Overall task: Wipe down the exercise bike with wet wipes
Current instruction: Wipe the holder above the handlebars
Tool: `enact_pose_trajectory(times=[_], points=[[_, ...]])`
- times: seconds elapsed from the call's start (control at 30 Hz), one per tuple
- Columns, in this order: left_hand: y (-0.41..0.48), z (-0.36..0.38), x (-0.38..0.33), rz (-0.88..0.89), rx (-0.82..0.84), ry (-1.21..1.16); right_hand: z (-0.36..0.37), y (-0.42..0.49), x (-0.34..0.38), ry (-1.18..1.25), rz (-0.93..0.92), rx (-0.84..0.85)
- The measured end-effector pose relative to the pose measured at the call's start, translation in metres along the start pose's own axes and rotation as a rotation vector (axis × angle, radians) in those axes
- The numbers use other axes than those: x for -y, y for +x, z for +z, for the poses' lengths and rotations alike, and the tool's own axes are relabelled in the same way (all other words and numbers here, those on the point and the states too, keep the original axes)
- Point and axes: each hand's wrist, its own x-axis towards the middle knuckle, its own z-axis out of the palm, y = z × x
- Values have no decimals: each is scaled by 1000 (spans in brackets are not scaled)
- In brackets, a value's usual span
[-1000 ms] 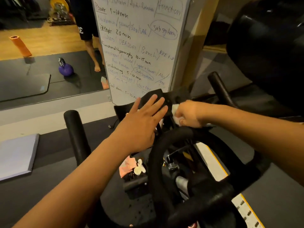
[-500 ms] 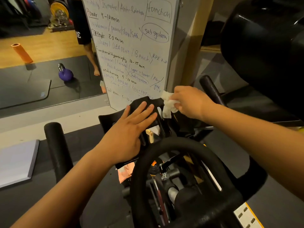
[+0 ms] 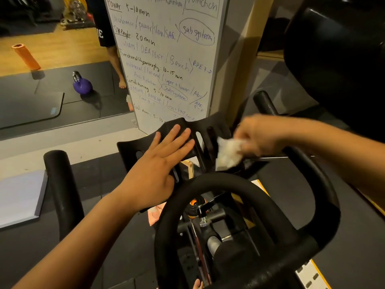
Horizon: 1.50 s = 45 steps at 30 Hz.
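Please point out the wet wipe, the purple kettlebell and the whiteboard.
wet wipe (image 3: 228, 152): head view, middle of the crumpled white wad.
purple kettlebell (image 3: 83, 86): head view, its round purple body.
whiteboard (image 3: 166, 51): head view, middle of the written face.

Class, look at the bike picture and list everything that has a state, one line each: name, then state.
left hand: open, flat on the black tray
right hand: blurred, gripping the wet wipe
wet wipe: crumpled, at the tray's right side
kettlebell: upright on the mat
whiteboard: covered in writing
foam roller: standing on end
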Motion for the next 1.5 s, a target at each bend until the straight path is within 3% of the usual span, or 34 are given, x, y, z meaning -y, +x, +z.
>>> enact_pose_trajectory(times=[0.1, 0.17, 0.27, 0.37, 0.43, 0.5, 0.7, 0.77, 0.87, 1.07, 1.2, 1.37, 1.5], points=[[1, 0, 1, -2, -9, -40, -12, 30, 26, 570, -59, -353], [1, -1, 0, -3, -8, -39, 1, 48, 52, 850, -79, -398], [3, -3, -1, -10, -16, -41, 25, 62, 65, 1280, 8, -308], [3, -1, -2, -2, -48, -85, 38, 54, 52, 1537, -79, -34], [3, 1, -2, -13, -79, -127, 50, 45, 44, 1408, -55, 79], [3, 2, -2, -29, -109, -154, 59, 34, 41, 1104, -15, 82], [3, -2, -5, -67, -149, -166, 41, 19, 42, 523, 21, 103], [1, -5, -8, -85, -174, -201, 41, 18, 43, 279, 53, 69], [-4, -8, -14, -108, -183, -239, 43, 21, 47, 167, 106, 41], [-19, -7, -18, -139, -106, -227, 32, 18, 62, -375, 221, -53], [-19, -10, -24, -142, -91, -189, 28, 6, 70, -578, 283, -113], [-29, -11, -27, -156, -53, -221, 26, -22, 63, -577, 454, -191], [-35, -13, -34, -158, -98, -345, 19, -76, 44, 46, 535, -298]])
